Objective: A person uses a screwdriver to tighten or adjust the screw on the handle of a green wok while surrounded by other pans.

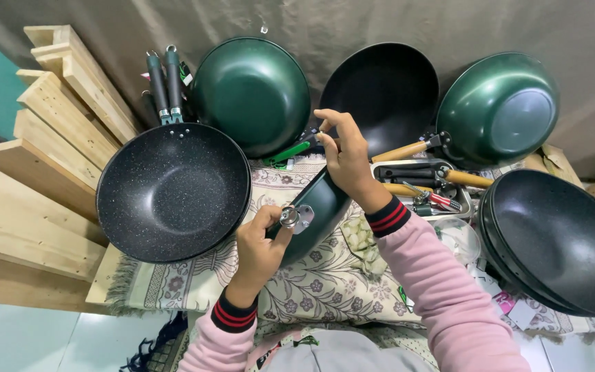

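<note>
Your left hand (259, 244) grips the metal handle bracket (296, 218) of the dark wok (318, 207), held edge-up over the patterned mat (311, 282); your right hand (344, 155) clasps its upper rim. It looks rigid, smooth-coated and probably weighty: hold by rim and bracket.

The pan (321, 200) I grip has a glossy dark green enamel-like outside and a shiny metal bracket (296, 218). The big wok (173, 191) beside it shows a matt, speckled black coating. Under them lies a woven patterned cloth (311, 275), and rough pale wooden planks (43, 158) sit nearby.
</note>
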